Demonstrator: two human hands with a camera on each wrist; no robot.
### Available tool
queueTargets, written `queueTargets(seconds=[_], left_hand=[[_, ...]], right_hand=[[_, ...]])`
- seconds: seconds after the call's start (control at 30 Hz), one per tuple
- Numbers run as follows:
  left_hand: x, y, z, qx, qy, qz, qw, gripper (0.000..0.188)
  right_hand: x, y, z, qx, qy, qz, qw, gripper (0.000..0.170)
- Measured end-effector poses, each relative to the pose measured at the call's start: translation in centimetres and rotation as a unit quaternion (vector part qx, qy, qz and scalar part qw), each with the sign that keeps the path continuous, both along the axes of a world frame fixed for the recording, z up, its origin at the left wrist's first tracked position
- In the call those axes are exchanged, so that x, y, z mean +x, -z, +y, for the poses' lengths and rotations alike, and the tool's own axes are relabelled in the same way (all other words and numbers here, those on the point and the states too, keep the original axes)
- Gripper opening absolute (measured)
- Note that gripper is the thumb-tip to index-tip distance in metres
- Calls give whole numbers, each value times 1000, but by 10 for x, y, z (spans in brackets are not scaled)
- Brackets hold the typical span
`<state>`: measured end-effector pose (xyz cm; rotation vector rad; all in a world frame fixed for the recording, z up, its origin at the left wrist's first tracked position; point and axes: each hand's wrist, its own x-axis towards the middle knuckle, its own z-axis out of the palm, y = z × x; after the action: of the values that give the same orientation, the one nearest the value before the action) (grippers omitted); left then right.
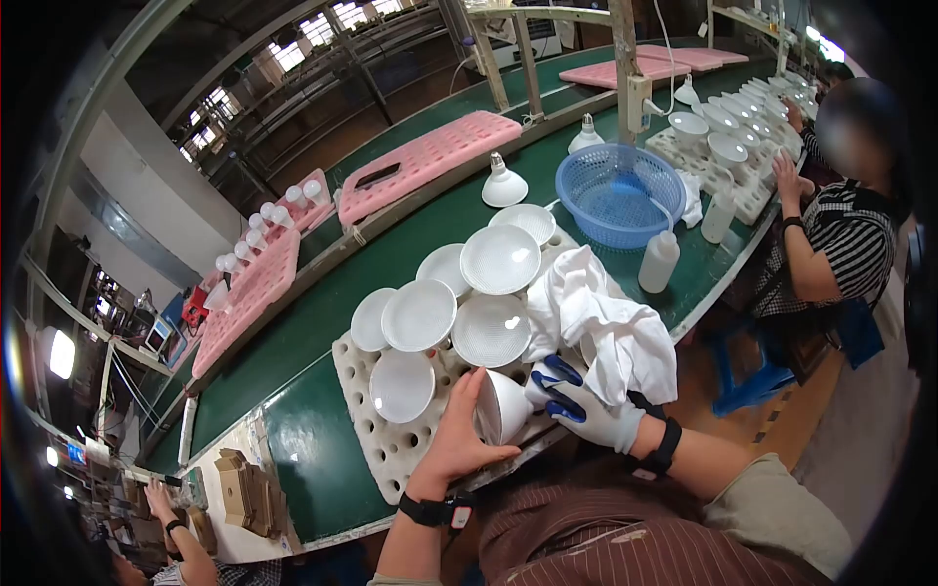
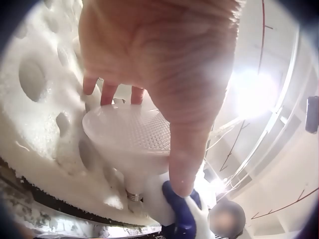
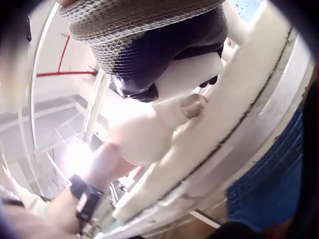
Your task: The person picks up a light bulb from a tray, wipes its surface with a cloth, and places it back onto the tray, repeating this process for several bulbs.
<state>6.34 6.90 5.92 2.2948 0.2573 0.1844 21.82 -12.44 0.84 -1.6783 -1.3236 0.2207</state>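
My bare left hand [image 1: 455, 441] grips a white reflector bulb [image 1: 505, 408] by its wide rim, fingers on one side and thumb on the other. The bulb is tipped sideways, its ribbed lens [image 2: 142, 127] toward the left palm and its metal screw base [image 3: 193, 106] toward my right hand. On that right hand [image 1: 598, 418], a white glove with dark blue fingertips pinches a folded white cloth [image 3: 187, 75] against the bulb's neck. A larger crumpled white cloth [image 1: 611, 317] lies just beyond the glove. Both hands are over the near edge of a white foam tray [image 1: 363, 430].
Several bulbs [image 1: 419, 314] stand lens-up in the tray. Beyond are a blue basket [image 1: 620, 200], a squeeze bottle [image 1: 660, 262], a lone bulb [image 1: 504, 186] and pink foam trays [image 1: 430, 161] along the green bench [image 1: 327, 439]. Another person [image 1: 831, 234] works at the right; cardboard pieces [image 1: 246, 493] lie left.
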Motion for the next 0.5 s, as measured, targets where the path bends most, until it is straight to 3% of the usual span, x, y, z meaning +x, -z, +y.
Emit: queueTargets(seconds=[0.13,0.17,0.27,0.3,0.37,0.5], left_hand=[[2,-4,-6,18,-16,15,1000,122],[4,-5,-6,19,-15,16,1000,122],[3,-1,-4,16,-5,-4,1000,121],[2,-1,-4,14,-7,-3,1000,121],[3,-3,-4,11,-14,8,1000,119],[-4,-3,-11,-40,-53,9,998,119]], right_hand=[[-21,-67,-5,-13,-31,-137,990,55],[-27,-58,0,-47,-32,-126,990,51],[-20,-39,3,5,-12,-159,987,56],[-17,-38,3,13,-3,-137,991,54],[-7,-16,-1,-92,-2,-34,995,54],[-3,-21,0,4,-7,7,1000,56]])
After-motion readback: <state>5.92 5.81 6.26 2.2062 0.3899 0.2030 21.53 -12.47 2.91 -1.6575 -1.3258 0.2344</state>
